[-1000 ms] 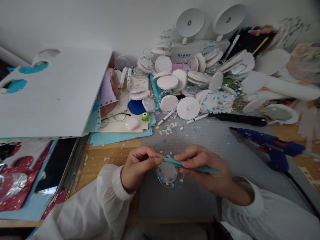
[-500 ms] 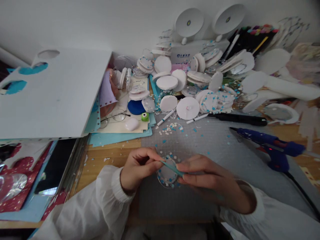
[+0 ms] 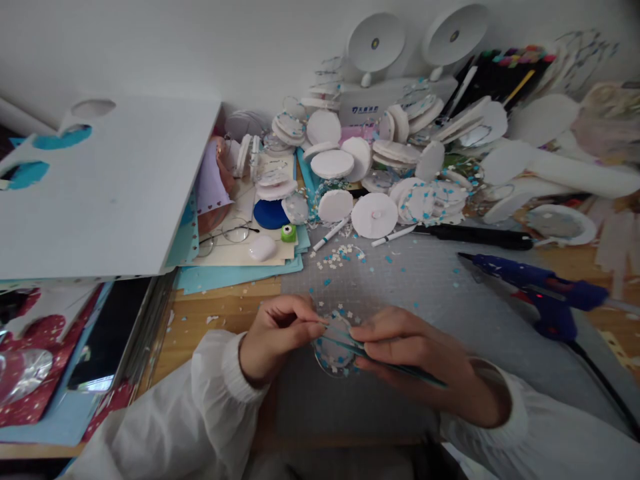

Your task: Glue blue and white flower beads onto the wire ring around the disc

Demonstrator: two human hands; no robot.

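Observation:
My right hand [image 3: 415, 347] is closed around slim teal tweezers [image 3: 345, 339], whose dark rear end sticks out below the fingers. The tweezers slant up toward my left hand [image 3: 283, 333]. Thumb and forefinger of the left hand pinch at the tweezers' tip; what sits between them is too small to make out. Just beneath both hands, a clear round disc [image 3: 333, 367] lies on the grey cutting mat [image 3: 350, 413], ringed with small blue and white flower pieces. The hands partly cover it.
Loose blue and white paper flowers [image 3: 343, 255] are scattered on the mat. A blue glue gun [image 3: 545, 283] lies at right, its cord trailing down. Behind is a pile of white foam discs [image 3: 333, 164]. At left are a white board [image 3: 115, 207] and a phone [image 3: 113, 333].
The tweezers have turned in my right hand, now looking thinner, with their rear end showing below the fingers. My left hand stays pinched in nearly the same place.

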